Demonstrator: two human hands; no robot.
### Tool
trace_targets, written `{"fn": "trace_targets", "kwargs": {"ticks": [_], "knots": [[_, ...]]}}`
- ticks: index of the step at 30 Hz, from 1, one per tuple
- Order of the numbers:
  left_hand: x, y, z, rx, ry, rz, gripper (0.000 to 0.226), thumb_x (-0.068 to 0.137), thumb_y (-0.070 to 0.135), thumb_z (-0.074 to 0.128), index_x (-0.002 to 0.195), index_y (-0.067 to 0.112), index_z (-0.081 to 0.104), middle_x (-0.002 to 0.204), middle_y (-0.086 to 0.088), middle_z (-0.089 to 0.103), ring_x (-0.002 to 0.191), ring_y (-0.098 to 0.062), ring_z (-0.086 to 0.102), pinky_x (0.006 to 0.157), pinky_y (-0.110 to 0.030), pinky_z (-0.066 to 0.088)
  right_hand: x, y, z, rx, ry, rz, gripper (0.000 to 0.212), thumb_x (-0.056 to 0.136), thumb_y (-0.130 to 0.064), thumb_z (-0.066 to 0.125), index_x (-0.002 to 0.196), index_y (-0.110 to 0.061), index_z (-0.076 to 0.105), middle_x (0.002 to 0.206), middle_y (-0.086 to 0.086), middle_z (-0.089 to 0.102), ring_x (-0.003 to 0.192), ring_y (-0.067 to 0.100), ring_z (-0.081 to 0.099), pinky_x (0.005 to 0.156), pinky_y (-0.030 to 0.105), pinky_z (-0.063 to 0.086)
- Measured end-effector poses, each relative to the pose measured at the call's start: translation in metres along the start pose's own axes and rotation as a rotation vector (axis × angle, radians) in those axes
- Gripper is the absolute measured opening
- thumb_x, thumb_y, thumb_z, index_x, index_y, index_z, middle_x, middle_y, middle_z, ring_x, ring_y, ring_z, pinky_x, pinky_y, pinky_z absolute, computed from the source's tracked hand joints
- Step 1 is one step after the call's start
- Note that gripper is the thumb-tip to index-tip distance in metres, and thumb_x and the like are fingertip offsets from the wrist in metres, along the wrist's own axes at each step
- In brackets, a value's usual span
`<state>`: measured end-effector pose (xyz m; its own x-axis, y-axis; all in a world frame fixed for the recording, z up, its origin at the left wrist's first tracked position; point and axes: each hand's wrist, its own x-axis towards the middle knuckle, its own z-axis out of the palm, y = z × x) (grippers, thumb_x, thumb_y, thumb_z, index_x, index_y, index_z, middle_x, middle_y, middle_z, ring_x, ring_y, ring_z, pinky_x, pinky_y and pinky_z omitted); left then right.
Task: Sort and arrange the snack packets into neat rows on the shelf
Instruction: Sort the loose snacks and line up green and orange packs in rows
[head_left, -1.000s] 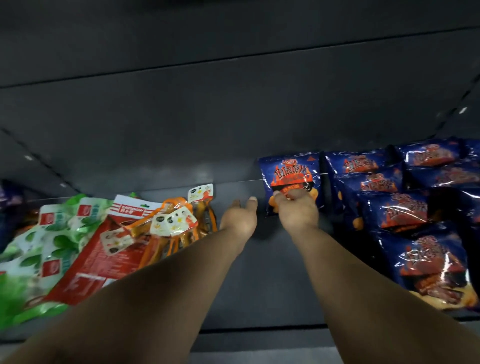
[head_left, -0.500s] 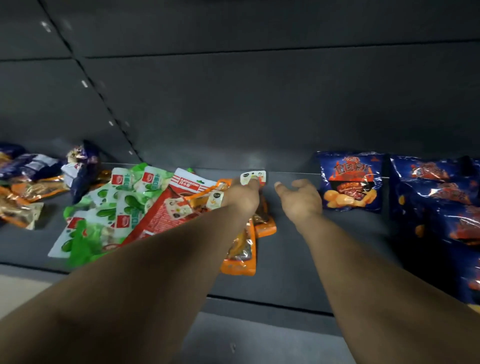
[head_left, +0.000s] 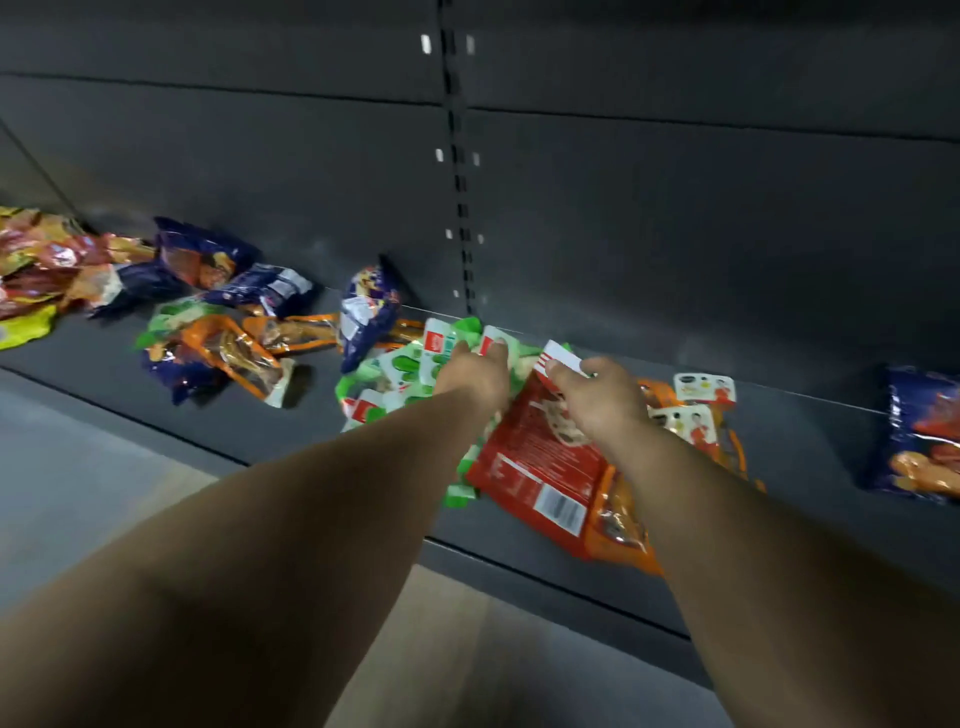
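Observation:
A jumble of snack packets lies on the dark shelf (head_left: 810, 431). My left hand (head_left: 475, 371) reaches onto the green and white packets (head_left: 400, 369), its fingertips on the top edge of one. My right hand (head_left: 597, 397) pinches the white top edge of a red packet (head_left: 535, 467) that lies across the pile. Orange packets (head_left: 696, 415) with white hang tabs sit under and to the right of the red one. One blue packet (head_left: 919, 436) stands at the far right.
More blue (head_left: 208, 257), orange (head_left: 244, 353) and red-yellow (head_left: 47, 260) packets lie scattered along the left of the shelf. A slotted upright (head_left: 460, 171) runs up the dark back panel. The floor (head_left: 78, 467) shows below the shelf's front edge.
The view has swung left, so the blue rows have slid out at the right. Both hands moved from the blue packet to the mixed pile, and my right hand has taken hold of the red packet.

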<state>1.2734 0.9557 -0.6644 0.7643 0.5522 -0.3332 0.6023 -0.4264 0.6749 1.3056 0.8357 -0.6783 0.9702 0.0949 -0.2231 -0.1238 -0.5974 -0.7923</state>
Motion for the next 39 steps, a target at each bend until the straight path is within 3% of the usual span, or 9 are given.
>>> {"fn": "trace_targets", "kwargs": {"ticks": [3,9,14,19,27,30,34,39], "knots": [[0.027,-0.029,-0.039,-0.086,0.062,-0.033,0.053,0.101,0.038,0.034,0.141,0.004,0.039,0.140,-0.019,0.046,0.128,-0.035,0.044,0.102,-0.036,0.037,-0.003,-0.021,0.028,-0.010,-0.041,-0.003,0.053,0.090,-0.045,0.057,0.129,-0.010,0.052,0.134,0.010,0.054,0.122,0.028,0.050,0.095,0.029,0.037],[0.078,-0.081,-0.090,-0.065,0.162,-0.129,0.054,0.094,0.043,0.043,0.137,0.011,0.039,0.133,-0.019,0.049,0.117,-0.038,0.051,0.098,-0.039,0.043,0.000,-0.054,0.074,-0.005,-0.086,0.005,0.058,0.090,-0.048,0.057,0.135,-0.013,0.047,0.142,0.007,0.047,0.128,0.027,0.046,0.104,0.034,0.036],[0.112,-0.096,-0.105,-0.010,0.145,-0.182,0.073,0.090,0.041,0.054,0.147,0.011,0.020,0.141,-0.019,0.034,0.123,-0.037,0.044,0.101,-0.041,0.040,0.004,-0.078,0.105,-0.016,-0.096,0.023,0.056,0.088,-0.051,0.058,0.131,-0.017,0.050,0.133,0.010,0.052,0.117,0.027,0.052,0.093,0.031,0.040],[0.144,-0.103,-0.106,0.045,0.114,-0.096,0.091,0.088,0.040,0.061,0.152,0.019,0.001,0.156,-0.015,0.010,0.140,-0.034,0.022,0.111,-0.044,0.028,0.005,-0.091,0.129,-0.025,-0.121,0.021,0.056,0.088,-0.050,0.058,0.134,-0.019,0.048,0.130,0.006,0.052,0.114,0.024,0.053,0.089,0.029,0.041],[0.187,-0.113,-0.098,0.125,0.156,0.012,0.117,0.075,0.039,0.076,0.149,0.032,-0.014,0.159,-0.011,-0.003,0.146,-0.032,0.003,0.113,-0.046,0.024,0.007,-0.098,0.150,-0.022,-0.149,0.042,0.058,0.088,-0.051,0.057,0.136,-0.021,0.045,0.126,0.002,0.055,0.113,0.020,0.054,0.091,0.030,0.042],[0.200,-0.115,-0.097,0.158,0.140,0.067,0.118,0.075,0.036,0.078,0.150,0.033,-0.013,0.159,-0.010,0.001,0.146,-0.032,0.007,0.114,-0.044,0.023,0.009,-0.093,0.151,-0.029,-0.141,0.038,0.057,0.088,-0.050,0.058,0.135,-0.022,0.045,0.126,0.001,0.055,0.110,0.017,0.055,0.086,0.027,0.041],[0.211,-0.119,-0.089,0.066,0.154,0.111,0.106,0.079,0.025,0.075,0.150,0.031,-0.003,0.155,-0.010,0.016,0.141,-0.032,0.024,0.108,-0.046,0.035,0.008,-0.091,0.146,-0.030,-0.135,0.057,0.057,0.087,-0.050,0.058,0.135,-0.021,0.045,0.120,0.000,0.058,0.099,0.013,0.058,0.064,0.020,0.041],[0.203,-0.121,-0.087,-0.010,0.193,0.114,0.086,0.086,0.008,0.060,0.151,0.026,0.006,0.152,-0.008,0.025,0.132,-0.032,0.039,0.098,-0.041,0.042,0.010,-0.087,0.143,-0.061,-0.127,0.069,0.058,0.088,-0.051,0.057,0.135,-0.020,0.044,0.119,0.001,0.059,0.099,0.014,0.057,0.066,0.021,0.037]]}}
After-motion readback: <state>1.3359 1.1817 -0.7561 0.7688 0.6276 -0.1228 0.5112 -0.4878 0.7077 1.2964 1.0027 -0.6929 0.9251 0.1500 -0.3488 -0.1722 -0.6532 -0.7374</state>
